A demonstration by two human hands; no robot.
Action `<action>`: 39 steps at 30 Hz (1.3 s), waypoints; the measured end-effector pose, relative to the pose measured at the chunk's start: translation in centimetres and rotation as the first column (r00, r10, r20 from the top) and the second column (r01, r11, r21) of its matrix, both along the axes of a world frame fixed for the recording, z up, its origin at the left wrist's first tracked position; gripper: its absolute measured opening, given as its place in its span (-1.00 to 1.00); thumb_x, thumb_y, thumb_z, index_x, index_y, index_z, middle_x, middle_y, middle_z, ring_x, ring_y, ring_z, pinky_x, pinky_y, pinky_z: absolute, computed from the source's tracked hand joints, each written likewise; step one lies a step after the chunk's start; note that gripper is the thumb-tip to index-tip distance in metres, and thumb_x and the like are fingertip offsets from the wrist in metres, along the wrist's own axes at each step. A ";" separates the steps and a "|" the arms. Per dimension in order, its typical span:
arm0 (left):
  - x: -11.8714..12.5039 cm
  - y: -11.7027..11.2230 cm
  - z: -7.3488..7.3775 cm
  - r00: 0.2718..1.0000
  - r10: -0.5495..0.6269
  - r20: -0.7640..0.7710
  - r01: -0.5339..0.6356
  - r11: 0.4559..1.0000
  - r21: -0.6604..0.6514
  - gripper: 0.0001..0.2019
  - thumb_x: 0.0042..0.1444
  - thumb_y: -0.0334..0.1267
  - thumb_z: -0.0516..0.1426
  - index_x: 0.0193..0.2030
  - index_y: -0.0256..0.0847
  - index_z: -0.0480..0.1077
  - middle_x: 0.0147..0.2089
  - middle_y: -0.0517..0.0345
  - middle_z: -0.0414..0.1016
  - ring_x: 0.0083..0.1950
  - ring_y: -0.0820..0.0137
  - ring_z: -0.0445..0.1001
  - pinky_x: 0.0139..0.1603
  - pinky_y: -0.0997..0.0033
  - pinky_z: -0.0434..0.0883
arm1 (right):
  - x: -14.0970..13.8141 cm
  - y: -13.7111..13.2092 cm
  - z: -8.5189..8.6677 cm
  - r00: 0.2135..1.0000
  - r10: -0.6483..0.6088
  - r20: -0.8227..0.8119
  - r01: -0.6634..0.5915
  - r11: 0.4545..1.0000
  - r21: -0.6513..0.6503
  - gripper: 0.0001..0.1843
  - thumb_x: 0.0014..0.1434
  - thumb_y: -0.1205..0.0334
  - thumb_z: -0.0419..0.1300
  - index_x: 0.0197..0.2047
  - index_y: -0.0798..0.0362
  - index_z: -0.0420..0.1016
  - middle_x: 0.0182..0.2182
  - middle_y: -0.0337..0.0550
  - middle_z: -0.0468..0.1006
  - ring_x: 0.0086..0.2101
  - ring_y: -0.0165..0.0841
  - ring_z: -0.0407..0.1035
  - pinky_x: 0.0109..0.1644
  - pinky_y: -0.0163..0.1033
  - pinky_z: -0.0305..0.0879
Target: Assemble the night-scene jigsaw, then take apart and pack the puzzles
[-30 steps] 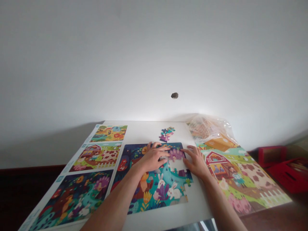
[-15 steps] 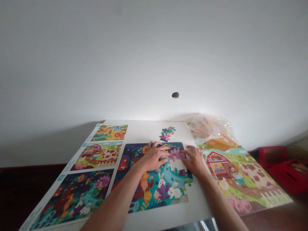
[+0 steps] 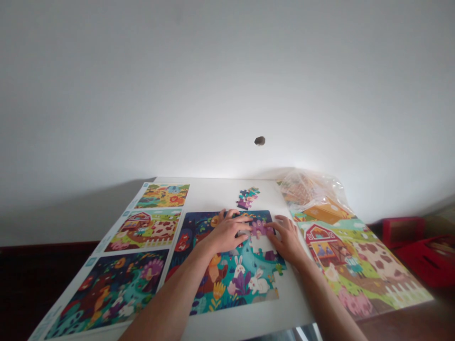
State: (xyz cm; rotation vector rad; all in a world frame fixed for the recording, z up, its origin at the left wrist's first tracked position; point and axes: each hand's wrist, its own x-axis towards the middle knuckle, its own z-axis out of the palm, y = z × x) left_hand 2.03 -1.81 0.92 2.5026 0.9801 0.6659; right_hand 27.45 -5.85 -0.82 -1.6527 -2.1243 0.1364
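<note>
Both hands are at a partly assembled jigsaw puzzle [image 3: 245,284], which lies flat on a white table [image 3: 211,194] in the lower middle of the frame. The left hand [image 3: 227,234] is palm down over the puzzle's upper middle, fingers loosely curved and spread apart, with the thumb set off from the index finger; it grips nothing visible, and its fingertips appear to rest on the surface. The right hand [image 3: 288,239] is at the puzzle's right edge, also spread, its index fingertip on or just above a purple section [image 3: 259,228] and its thumb apart, lower along the edge. Whether either hand presses down, I cannot tell. Between the hands, just below the purple section, a white gap shows in the puzzle. Loose pieces [image 3: 248,198] lie clustered above its top edge, near the left hand. A printed sheet [image 3: 152,229] with three pictures fills the lower left; a farm picture [image 3: 362,265] lies lower right.
</note>
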 end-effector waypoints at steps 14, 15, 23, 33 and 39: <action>0.1 0.3 -0.3 0.992 0.122 0.033 -0.123 0.992 0.039 -0.76 0.19 -0.34 0.09 -0.13 0.02 0.55 0.07 0.22 0.54 0.12 0.21 0.30 0.17 0.08 0.17 | -5.7 6.8 3.2 0.978 -0.207 0.005 0.206 0.974 -0.093 -0.68 0.21 0.04 0.16 -0.03 -0.04 0.52 -0.08 -0.04 0.48 -0.04 -0.16 0.33 0.03 -0.09 0.15; 0.0 0.4 -0.4 0.986 0.161 0.043 -0.163 0.985 0.054 -0.74 0.20 -0.37 0.07 -0.12 -0.01 0.54 0.06 0.20 0.54 0.11 0.22 0.31 0.16 0.10 0.19 | -6.5 7.3 3.0 0.968 -0.249 0.011 0.249 0.964 -0.096 -0.64 0.19 -0.02 0.17 -0.03 -0.02 0.52 -0.11 -0.02 0.48 -0.06 -0.14 0.33 0.02 -0.08 0.14; -0.2 1.2 -2.1 0.905 0.424 -0.031 -0.419 0.902 0.101 -0.41 0.16 -0.30 0.10 0.34 -0.11 0.08 0.30 -0.09 0.29 0.33 -0.02 0.12 0.24 -0.24 0.05 | -8.7 8.0 1.0 0.952 -0.302 -0.042 0.298 0.951 -0.086 -0.67 0.16 -0.07 0.21 -0.12 -0.06 0.55 -0.15 -0.01 0.43 -0.04 -0.11 0.30 0.05 -0.04 0.09; -0.2 1.5 -2.1 0.907 0.421 -0.011 -0.419 0.905 0.077 -0.47 0.16 -0.24 0.12 0.29 -0.07 0.16 0.16 -0.03 0.42 0.22 0.08 0.25 0.24 -0.09 0.11 | -7.8 8.9 -0.2 0.961 -0.208 -0.182 0.190 0.976 -0.110 -0.86 0.17 0.13 0.23 -0.22 -0.03 0.51 -0.18 -0.11 0.53 -0.09 -0.17 0.34 0.05 -0.07 0.07; -0.3 1.6 -2.4 0.911 0.411 0.003 -0.410 0.908 0.081 -0.48 0.15 -0.26 0.13 0.27 -0.07 0.20 0.13 -0.01 0.45 0.20 0.10 0.28 0.22 -0.04 0.15 | -7.4 9.2 -0.8 0.925 -0.167 -0.341 0.146 0.986 -0.086 -0.78 0.08 0.30 0.21 -0.15 -0.04 0.45 -0.28 -0.24 0.57 -0.22 -0.29 0.39 0.03 -0.12 0.14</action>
